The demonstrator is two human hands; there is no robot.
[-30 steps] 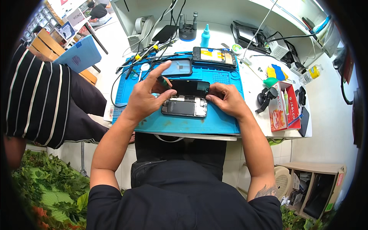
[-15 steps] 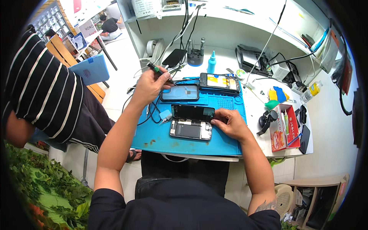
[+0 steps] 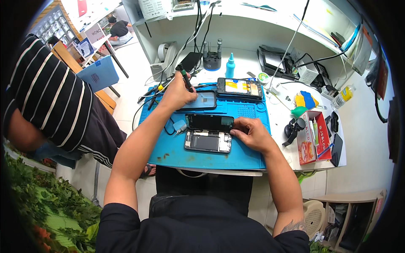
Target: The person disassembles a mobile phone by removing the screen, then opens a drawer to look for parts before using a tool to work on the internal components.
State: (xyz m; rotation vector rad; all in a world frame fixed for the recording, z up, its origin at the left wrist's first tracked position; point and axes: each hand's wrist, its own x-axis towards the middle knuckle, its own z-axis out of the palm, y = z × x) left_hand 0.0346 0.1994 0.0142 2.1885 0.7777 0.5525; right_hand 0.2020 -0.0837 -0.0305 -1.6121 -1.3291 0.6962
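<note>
- Currently the left hand [image 3: 179, 94] has its fingers clamped on a driver [image 3: 182, 72], over the case [image 3: 206, 100] at the far left of the mat [image 3: 190, 159]
- At the right, thumb and fingers of the right hand [image 3: 252, 134] look pinched together on the screen's [image 3: 209, 122] edge
- Opened, the phone [image 3: 208, 141] lies near, mid-mat, with the screen tilted up along its far side
- Best to hold that tilt steady, sparing any cable at the joint, and guide the driver lightly, clear of bare parts
</note>
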